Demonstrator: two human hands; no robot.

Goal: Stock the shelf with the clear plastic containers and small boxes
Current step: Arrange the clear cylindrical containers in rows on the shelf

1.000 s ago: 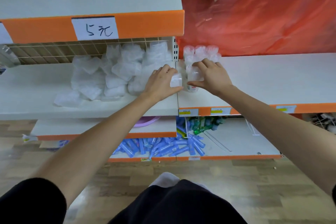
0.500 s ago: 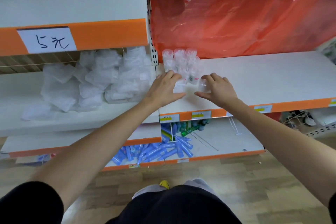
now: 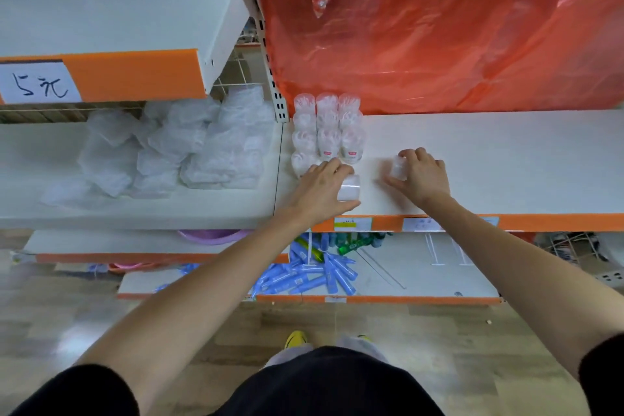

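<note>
Both hands were on the white shelf [image 3: 499, 159], each wrapped round one small clear container. Left hand [image 3: 319, 189] had its fingers curled over the top and its thumb under a container [image 3: 349, 187], which stuck out past the thumb side near the shelf's front edge. Right hand [image 3: 423, 176], a little apart from the left and slightly further in, gripped a second container [image 3: 397, 167] between curled fingers and thumb; whether that one stood on the shelf or just above it could not be told.

Just beyond the left hand's fingertips stood the stocked containers [image 3: 327, 128], packed upright in three close columns running back to the red plastic sheet [image 3: 439, 51]. The nearest of them lay almost against the left knuckles. Out past the left hand, across the shelf divider, a heap of clear bags [image 3: 189, 152] lay on the neighbouring shelf. Below both wrists, a lower shelf carried scattered blue tubes [image 3: 304, 277]. Above the left arm's side hung a handwritten price tag [image 3: 37, 86] on an orange strip.
</note>
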